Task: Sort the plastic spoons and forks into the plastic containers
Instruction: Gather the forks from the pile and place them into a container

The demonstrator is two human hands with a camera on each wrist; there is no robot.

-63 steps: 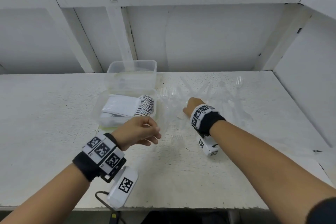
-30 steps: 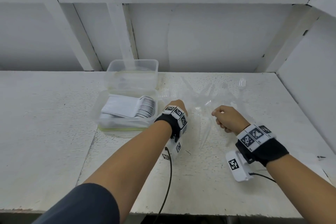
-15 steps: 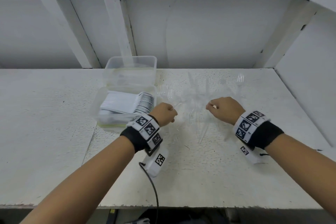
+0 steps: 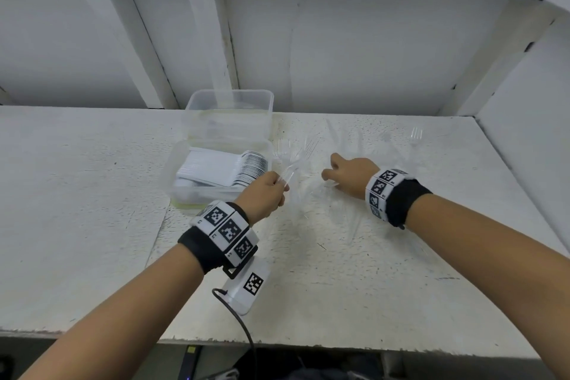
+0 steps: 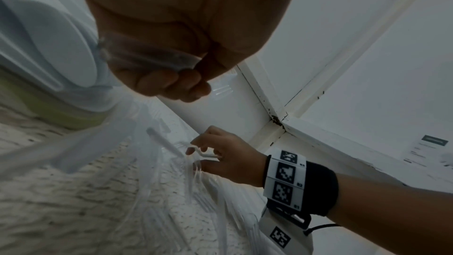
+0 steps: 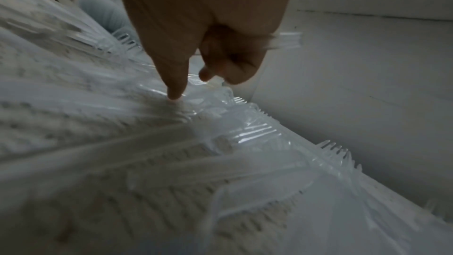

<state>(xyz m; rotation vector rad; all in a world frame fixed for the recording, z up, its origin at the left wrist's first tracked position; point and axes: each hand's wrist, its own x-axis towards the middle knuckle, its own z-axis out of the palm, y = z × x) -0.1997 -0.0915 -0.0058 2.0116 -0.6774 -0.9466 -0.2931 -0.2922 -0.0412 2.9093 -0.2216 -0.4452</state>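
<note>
- The left hand (image 4: 264,196) is curled into a fist round a small bundle of clear forks (image 4: 293,164); their handles pass through the fingers (image 5: 171,84) and their tines fan out beyond the knuckles.
- Just left of those fingers sits the near box (image 4: 172,182), holding a stack of white spoons (image 4: 222,168).
- Beyond it, touching its far wall, stands the far box (image 4: 229,102), clear-walled; what it holds I cannot tell.
- The right hand (image 4: 347,173) is down on the loose pile (image 4: 333,213) of clear cutlery on the table (image 4: 92,210).
- Its forefinger (image 6: 175,84) is stretched out, tip pressing on the pile; the other fingers are curled and pinch a clear fork (image 6: 284,41), tines sticking out to the side.
- More clear pieces lie spread beyond and to the right of those fingertips.
</note>
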